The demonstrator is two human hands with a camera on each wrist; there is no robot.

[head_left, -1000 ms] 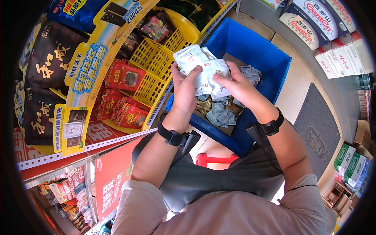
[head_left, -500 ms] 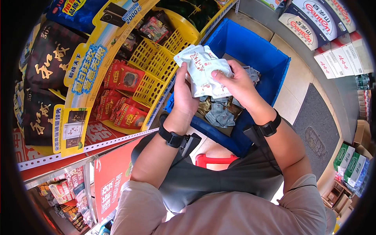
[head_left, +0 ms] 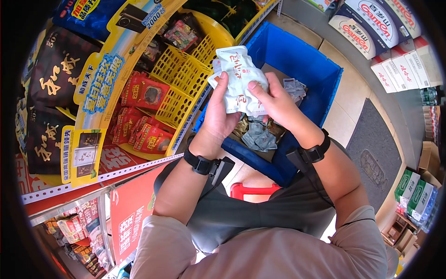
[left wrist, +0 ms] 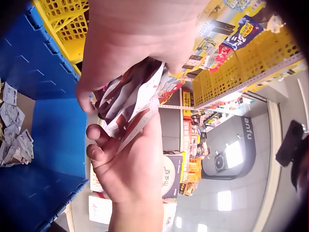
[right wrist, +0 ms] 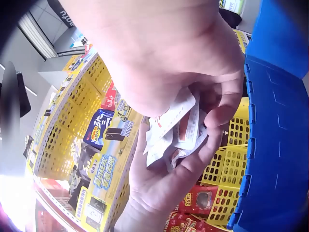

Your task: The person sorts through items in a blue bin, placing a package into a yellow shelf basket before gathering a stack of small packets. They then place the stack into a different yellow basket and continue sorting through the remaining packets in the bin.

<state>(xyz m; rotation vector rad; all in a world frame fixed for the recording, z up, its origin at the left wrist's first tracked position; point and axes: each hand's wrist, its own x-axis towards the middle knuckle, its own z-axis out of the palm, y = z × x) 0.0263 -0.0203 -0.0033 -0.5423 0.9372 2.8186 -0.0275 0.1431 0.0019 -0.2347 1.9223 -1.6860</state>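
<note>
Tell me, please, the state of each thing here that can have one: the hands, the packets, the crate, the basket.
left hand: grips the white packets
right hand: grips the same white packets
white packets: bunched in a stack, held up between both hands
blue crate: open on top, small loose packets lie in it
yellow basket: on the shelf, holds red packets

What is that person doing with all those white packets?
A person holds a bunch of white packets with both hands: the left hand grips them from one side, the right hand from the other. Below them is a blue crate with more small packets lying in it. Beside the crate, a yellow basket on the shelf holds red packets.
</note>
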